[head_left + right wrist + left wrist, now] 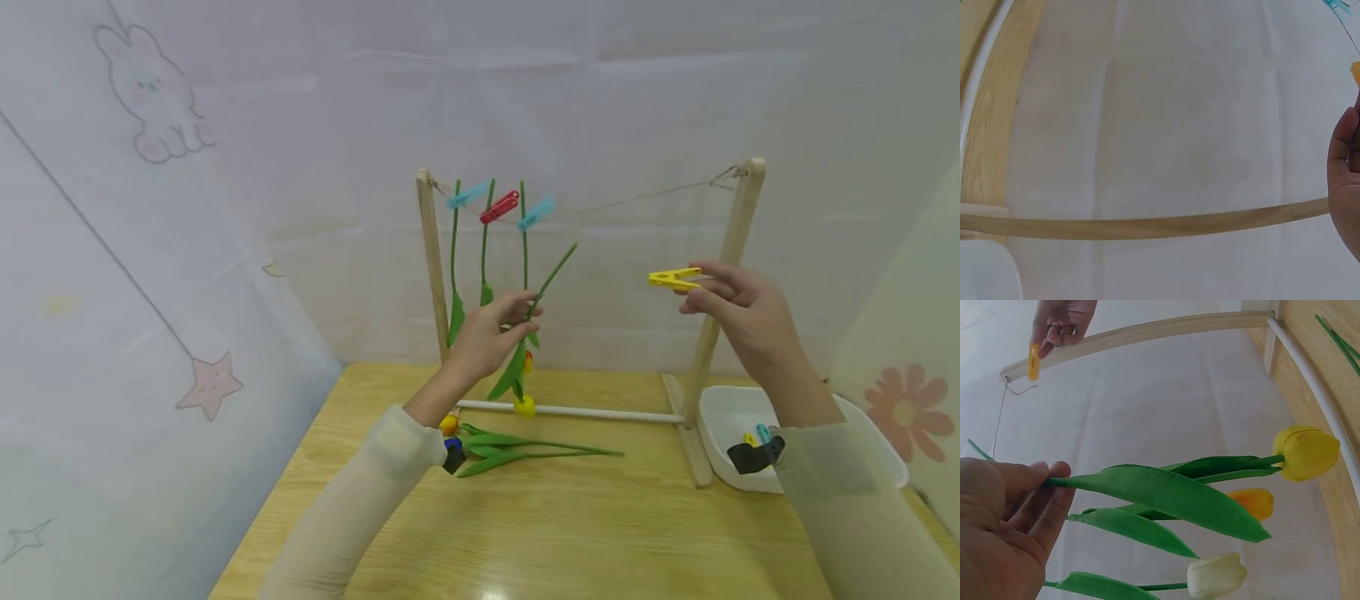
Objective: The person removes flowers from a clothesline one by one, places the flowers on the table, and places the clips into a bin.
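My left hand (491, 333) pinches the green stem of a yellow tulip (1307, 453), which hangs bloom down with its stem end tilted up to the right. My right hand (746, 312) holds a yellow clothespin (671, 277) by its handle ends, level with the upper part of the right post. Along the string (630, 198), a blue clothespin (467, 197), a red clothespin (499, 207) and another blue clothespin (536, 214) each grip an upside-down flower stem. Behind the held tulip, the left wrist view shows an orange-yellow tulip (1254, 503) and a white tulip (1217, 576).
The string runs between two wooden posts (738, 217), joined low down by a white rod (577, 412). More tulips with green stems (555, 450) lie on the wooden table (525, 533). A white tray (862, 433) at the right contains clothespins (763, 433).
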Demonstrator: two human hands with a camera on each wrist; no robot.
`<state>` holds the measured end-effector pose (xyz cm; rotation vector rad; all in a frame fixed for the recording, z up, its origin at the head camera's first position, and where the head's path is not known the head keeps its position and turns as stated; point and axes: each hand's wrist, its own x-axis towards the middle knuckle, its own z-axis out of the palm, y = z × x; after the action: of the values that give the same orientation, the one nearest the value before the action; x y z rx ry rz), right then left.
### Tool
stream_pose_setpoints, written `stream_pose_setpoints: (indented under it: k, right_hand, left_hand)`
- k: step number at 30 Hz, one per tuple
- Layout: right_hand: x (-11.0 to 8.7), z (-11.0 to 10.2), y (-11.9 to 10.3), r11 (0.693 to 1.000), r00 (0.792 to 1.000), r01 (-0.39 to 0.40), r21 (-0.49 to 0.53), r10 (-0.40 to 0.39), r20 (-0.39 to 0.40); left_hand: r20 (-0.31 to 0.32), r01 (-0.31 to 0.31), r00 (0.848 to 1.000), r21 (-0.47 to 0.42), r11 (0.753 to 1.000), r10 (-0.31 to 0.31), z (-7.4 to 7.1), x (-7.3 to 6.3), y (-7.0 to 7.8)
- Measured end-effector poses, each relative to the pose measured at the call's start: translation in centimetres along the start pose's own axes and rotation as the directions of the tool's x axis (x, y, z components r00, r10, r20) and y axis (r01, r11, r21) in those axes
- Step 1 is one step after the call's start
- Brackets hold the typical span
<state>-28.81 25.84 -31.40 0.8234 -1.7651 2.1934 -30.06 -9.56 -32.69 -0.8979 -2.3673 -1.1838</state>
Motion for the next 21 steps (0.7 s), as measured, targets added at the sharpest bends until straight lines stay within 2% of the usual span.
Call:
stream_pose_setpoints:
  k: [8,16,21]
  right_hand:
    - [-2.3,-1.7,0.8,0.997,0.999,-0.043,-0.057,0.042,-0.008]
    - [-4.1,-3.3,1.4,0.995,0.998,-0.057,-0.081,0.057,-0.008]
    - [-4.9,-4.2,1.7,0.995,0.998,-0.062,-0.074,0.062,-0.007]
  left_hand:
    - [-0.01,-0.023,1.0,0.028,0.999,0.023,-0.3,-1.3,-0.5]
    - [0.01,0.021,1.0,0.089,0.996,-0.022,-0.4,-2.6,-0.9]
    - [0.01,0.0,1.0,0.141,0.99,-0.001,-0.3,-3.0,-0.9]
